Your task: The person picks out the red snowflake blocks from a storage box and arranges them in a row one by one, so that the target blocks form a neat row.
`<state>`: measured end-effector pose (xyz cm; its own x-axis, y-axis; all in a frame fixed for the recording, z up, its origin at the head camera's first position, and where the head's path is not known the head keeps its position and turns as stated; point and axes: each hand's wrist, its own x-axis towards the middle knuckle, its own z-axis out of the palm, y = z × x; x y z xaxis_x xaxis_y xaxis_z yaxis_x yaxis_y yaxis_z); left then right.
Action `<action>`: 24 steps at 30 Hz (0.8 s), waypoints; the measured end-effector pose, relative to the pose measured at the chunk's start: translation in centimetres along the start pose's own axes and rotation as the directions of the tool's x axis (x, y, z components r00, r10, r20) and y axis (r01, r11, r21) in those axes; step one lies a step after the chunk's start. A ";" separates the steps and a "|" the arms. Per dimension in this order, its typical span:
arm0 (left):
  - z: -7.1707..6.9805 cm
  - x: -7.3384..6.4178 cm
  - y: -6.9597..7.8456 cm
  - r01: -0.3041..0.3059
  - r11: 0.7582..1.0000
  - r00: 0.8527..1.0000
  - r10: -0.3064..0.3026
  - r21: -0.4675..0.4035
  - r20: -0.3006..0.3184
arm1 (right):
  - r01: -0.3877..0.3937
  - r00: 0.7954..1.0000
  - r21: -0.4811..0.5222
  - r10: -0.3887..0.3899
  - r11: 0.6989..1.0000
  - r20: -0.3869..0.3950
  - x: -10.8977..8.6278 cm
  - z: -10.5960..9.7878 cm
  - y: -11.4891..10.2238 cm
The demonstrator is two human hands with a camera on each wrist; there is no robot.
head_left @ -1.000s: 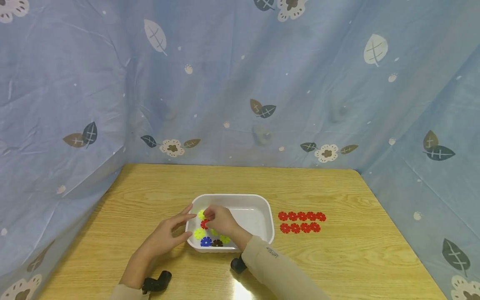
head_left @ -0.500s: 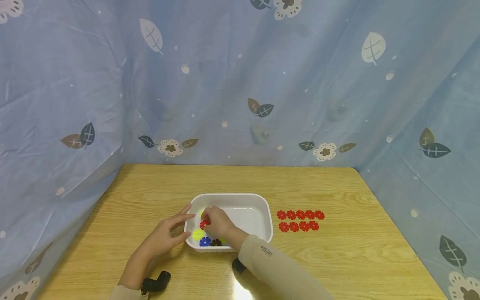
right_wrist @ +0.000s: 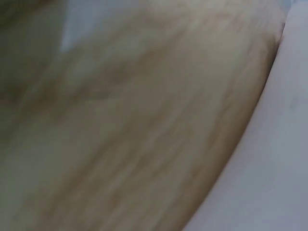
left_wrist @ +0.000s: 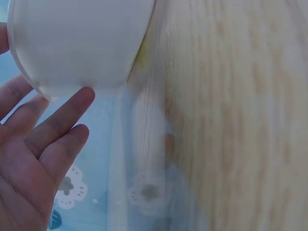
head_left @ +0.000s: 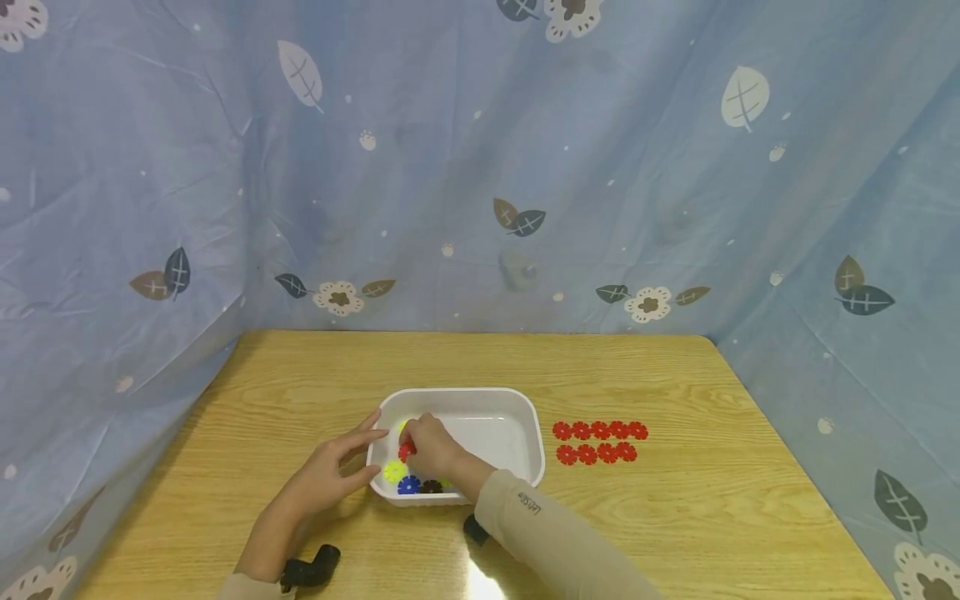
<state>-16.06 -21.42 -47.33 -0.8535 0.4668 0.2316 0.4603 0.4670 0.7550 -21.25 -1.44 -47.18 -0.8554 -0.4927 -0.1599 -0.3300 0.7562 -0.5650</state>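
Observation:
A white plastic tray [head_left: 528, 433] stands on the wooden table. Several flower-shaped plastic discs lie in its left part, among them a yellow disc [head_left: 394, 472], a blue disc [head_left: 408, 485] and a brown disc [head_left: 431, 487]. My right hand [head_left: 437, 454] reaches into the tray, curled fingers on a red disc [head_left: 406, 452] and partly covering it; the grip itself is mostly hidden. At the tray's left end, my left hand [head_left: 330, 475] rests with spread, fairly straight fingers [left_wrist: 67, 115] against the outside and rim. The right wrist view is blurred, without the fingers.
Right of the tray lie two rows of red discs, a far row [head_left: 600, 431] and a near row [head_left: 597, 454]. A patterned blue cloth [head_left: 480, 167] hangs behind the table [head_left: 675, 517] and at both sides.
My right hand has lowered slightly and its fingers have closed in over the red disc. The left hand keeps its place at the tray. The head view has shifted a little.

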 end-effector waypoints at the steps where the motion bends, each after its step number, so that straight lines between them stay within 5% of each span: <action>1: 0.0 0.0 0.0 -0.001 1.000 1.000 0.001 -0.003 0.001 | -0.004 1.000 0.011 0.004 1.000 0.002 0.0 0.0 0.0; 15: -0.1 0.1 0.1 0.025 1.000 1.000 -0.025 0.000 -0.012 | 0.012 0.996 0.185 0.005 0.983 -0.093 -0.1 -0.9 0.0; 24: 0.0 0.2 0.2 0.034 0.999 0.999 -0.034 -0.002 -0.004 | 0.022 0.990 0.421 0.040 0.907 -0.137 -0.7 -1.9 0.2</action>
<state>-16.13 -21.28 -47.13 -0.8696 0.4476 0.2083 0.4306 0.4813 0.7635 -21.44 -0.15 -45.64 -0.9145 -0.3985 -0.0696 -0.1498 0.4933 -0.8568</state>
